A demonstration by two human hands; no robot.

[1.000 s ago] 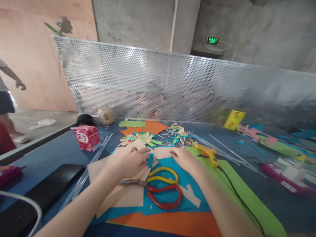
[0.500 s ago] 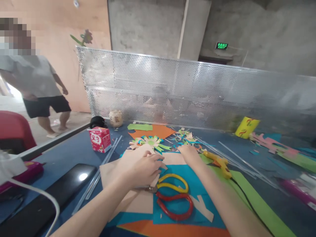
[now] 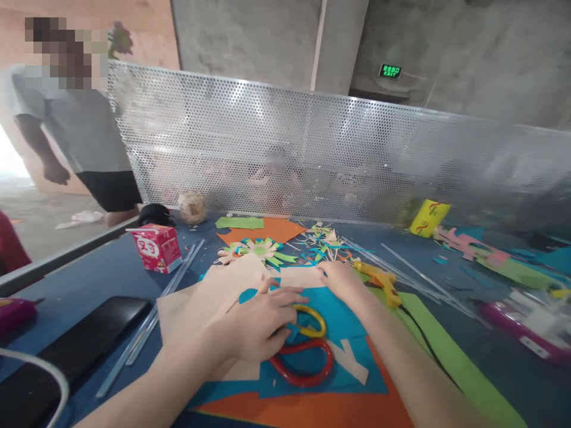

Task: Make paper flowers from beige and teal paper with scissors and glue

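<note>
My left hand (image 3: 265, 321) is palm down over the scissors (image 3: 307, 375), its fingers apart and curved above the yellow handle loop. Its thumb is beside the red loop, and the hand hides the blades. At the right end of a pale paper piece (image 3: 300, 277), my right hand (image 3: 338, 279) has its fingertips closed on the edge. Under my hands lie blue paper (image 3: 357, 315), larger pale sheets (image 3: 191, 315) and an orange sheet (image 3: 312, 410). A blue jagged-edged bit (image 3: 247, 294) shows beside my left hand. Beyond is a layered paper flower (image 3: 259, 252).
A yellow glue gun (image 3: 381, 282) with a black cord lies right of my right hand, near clear sticks (image 3: 401, 273). Paper scraps (image 3: 325, 241) cover the back. Left are a red box (image 3: 158, 248) and a phone (image 3: 75, 345). A person (image 3: 84, 131) stands beyond a perforated screen (image 3: 232, 142).
My left hand has moved nearer to me, over the scissors' handles. My right fingertips have come onto the pale paper's edge. The view has shifted, and the person has come closer to the screen.
</note>
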